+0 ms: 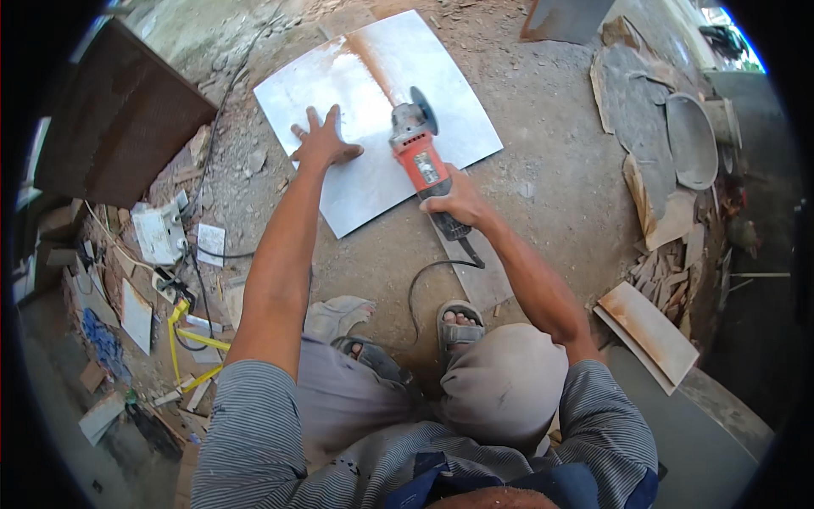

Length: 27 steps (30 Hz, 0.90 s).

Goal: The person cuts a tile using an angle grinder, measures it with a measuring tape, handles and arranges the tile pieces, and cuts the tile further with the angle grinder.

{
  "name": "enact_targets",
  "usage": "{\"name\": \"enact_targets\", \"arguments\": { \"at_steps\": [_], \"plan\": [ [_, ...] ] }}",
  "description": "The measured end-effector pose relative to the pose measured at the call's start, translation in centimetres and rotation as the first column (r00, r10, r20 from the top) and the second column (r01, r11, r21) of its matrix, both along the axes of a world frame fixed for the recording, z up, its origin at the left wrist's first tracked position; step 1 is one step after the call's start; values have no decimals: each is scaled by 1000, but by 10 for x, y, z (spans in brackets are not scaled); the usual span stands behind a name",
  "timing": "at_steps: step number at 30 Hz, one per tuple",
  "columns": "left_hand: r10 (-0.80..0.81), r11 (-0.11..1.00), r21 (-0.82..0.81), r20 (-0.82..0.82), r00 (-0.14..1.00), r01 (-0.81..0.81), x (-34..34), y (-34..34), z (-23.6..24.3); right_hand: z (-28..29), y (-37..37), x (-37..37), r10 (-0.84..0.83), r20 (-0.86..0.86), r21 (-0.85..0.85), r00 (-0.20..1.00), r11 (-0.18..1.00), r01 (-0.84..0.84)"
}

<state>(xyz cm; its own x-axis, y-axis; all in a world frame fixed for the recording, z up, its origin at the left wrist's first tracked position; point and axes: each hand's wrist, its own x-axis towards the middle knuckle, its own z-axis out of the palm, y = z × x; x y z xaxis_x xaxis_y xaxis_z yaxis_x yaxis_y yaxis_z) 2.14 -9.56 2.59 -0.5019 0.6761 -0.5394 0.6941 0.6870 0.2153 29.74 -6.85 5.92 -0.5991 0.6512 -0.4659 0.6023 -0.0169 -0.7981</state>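
A large pale tile [365, 182] lies on the dusty ground in front of me. My left hand [322, 144] rests flat on its left part, fingers spread. My right hand [458, 199] is wrapped round the rear body of a red and grey angle grinder [421, 163]. The grinder's dark disc [425, 110] stands on edge over the tile's upper middle; whether it touches the surface I cannot tell. A brown dust streak [370, 68] runs from the disc toward the tile's far edge. The grinder's black cord [415, 293] loops down past my right foot.
At the left stand a dark brown board [123, 110], a white electrical box [158, 233] with wires, and a yellow frame [180, 339]. Broken tile pieces [666, 284] and a grey basin [691, 140] lie at the right. Cut tile pieces [649, 331] rest near my right elbow.
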Motion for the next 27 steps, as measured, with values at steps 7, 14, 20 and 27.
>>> {"name": "enact_targets", "arguments": {
  "at_steps": [7,14,20,27],
  "plan": [
    [-137,986,89,-78,988,144,-13,5,-38,-24,17,-20,36,-49,-27,998,999,-37],
    [-168,975,135,-70,983,176,-9,5,-33,-34,21,-23,41,-51,-55,998,998,-44],
    [-181,973,127,-82,980,191,-13,5,-33,-39,21,-25,27,-70,-65,997,997,-31],
    [-186,974,116,-77,979,194,-13,4,-34,-38,17,-26,36,-62,-61,997,997,-40]
  ]
}}
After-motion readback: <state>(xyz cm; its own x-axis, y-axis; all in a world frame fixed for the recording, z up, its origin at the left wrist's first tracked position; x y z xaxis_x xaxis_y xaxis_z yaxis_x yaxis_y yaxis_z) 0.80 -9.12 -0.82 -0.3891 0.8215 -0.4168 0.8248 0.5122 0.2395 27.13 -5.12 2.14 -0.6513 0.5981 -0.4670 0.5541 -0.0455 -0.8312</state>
